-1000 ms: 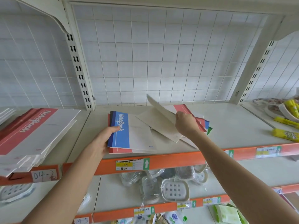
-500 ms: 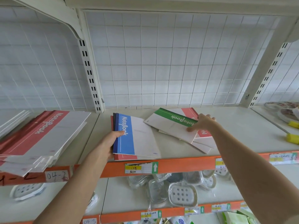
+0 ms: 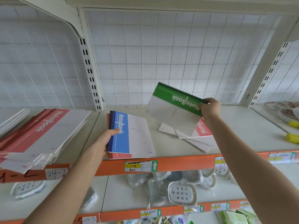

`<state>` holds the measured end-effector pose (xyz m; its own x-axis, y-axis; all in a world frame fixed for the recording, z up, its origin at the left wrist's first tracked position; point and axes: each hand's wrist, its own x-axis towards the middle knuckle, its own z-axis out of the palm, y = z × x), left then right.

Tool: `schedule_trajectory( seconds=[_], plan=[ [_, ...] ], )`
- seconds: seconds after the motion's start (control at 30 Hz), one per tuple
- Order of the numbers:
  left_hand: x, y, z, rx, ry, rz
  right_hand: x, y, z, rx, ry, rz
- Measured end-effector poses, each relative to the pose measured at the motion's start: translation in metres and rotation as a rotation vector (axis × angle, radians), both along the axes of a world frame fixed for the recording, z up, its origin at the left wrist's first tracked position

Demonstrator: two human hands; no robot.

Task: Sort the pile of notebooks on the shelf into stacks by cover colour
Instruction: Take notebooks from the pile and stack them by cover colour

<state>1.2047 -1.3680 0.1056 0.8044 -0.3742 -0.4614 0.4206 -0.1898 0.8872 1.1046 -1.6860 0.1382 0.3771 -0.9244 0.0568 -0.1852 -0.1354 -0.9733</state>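
The right hand (image 3: 210, 107) grips a green notebook (image 3: 176, 101) at one end of its green band, fingers curled over the edge, and holds it tilted in the air above the shelf (image 3: 242, 135), clear of everything below. Under it lies the loose pile (image 3: 194, 141): a red notebook (image 3: 203, 128) face up on top of several pale covers fanned out at odd angles, near the front of the shelf. The left hand (image 3: 103, 141) holds a small stack by its spine side, thumb laid on the blue notebook (image 3: 123, 135) that tops it; the other fingers are hidden beneath. A darker cover and a red one peek out under the blue, and the stack rests on the shelf just behind the orange edge strip (image 3: 178, 164), above a yellow price label (image 3: 140, 165). On the next shelf section to the left sits a slumped red stack (image 3: 40, 131). Wrapped soap dishes (image 3: 182, 193) fill the shelf below, and yellow items (image 3: 292, 138) lie far right.
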Motion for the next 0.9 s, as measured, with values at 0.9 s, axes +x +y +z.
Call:
schedule_trajectory(
  seconds=[0.9],
  plan=[
    [0.006,-0.015,0.001,-0.101,0.137,-0.549,0.056,0.096,0.003,-0.374,0.385,0.582]
  ],
)
